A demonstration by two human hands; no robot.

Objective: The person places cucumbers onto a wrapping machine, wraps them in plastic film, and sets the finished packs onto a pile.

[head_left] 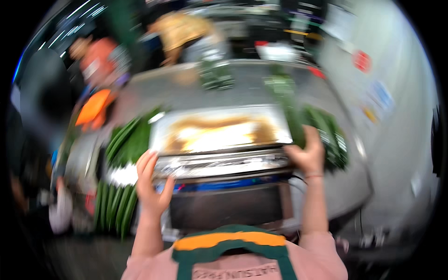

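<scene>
A film-wrapping machine with a flat, shiny plate (pixel 219 130), browned across its middle, stands before me. Crinkled clear film (pixel 224 163) lies across its near edge. At the left end of the film is my left hand (pixel 154 189), its fingers and thumb spread apart. My right hand (pixel 309 151) is at the plate's near right corner, thumb toward the corner and fingers raised. Neither hand shows anything between its fingers, though motion blur hides whether they touch the film. Long green cucumbers (pixel 114 207) lie in a row to the left of the machine.
More long green vegetables (pixel 126 140) lie left of the plate, and shiny wrapped green packs (pixel 329 137) to its right. A clear pack (pixel 217 72) stands farther back on the metal table (pixel 177 84). People work at the far left and back; one wears an orange glove (pixel 95 109).
</scene>
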